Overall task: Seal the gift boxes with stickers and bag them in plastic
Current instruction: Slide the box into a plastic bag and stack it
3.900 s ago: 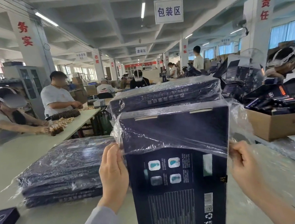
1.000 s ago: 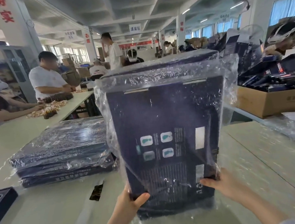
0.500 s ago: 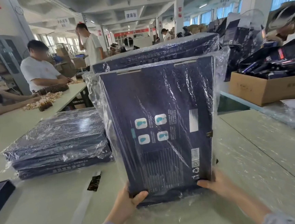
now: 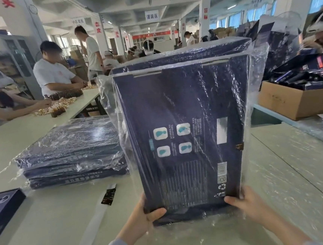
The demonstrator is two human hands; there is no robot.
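A dark blue gift box (image 4: 183, 108) stands upright in front of me, its printed back facing me, fully inside a clear plastic bag (image 4: 254, 75). My left hand (image 4: 143, 217) grips its bottom left corner through the plastic, thumb on the face. My right hand (image 4: 243, 201) grips the bottom right corner the same way. A small gold sticker (image 4: 239, 146) sits on the box's right edge. Behind it another bagged box (image 4: 182, 57) shows its top edge.
A stack of bagged blue boxes (image 4: 69, 150) lies on the table (image 4: 48, 220) at left, with a sticker strip (image 4: 108, 195) near it and an unbagged box (image 4: 2, 210) at far left. A cardboard carton (image 4: 297, 100) stands at right. Other people work at the left table.
The bag has been drawn down over the whole box and both hands have moved from its sides to its bottom corners. The view has tilted downward slightly.
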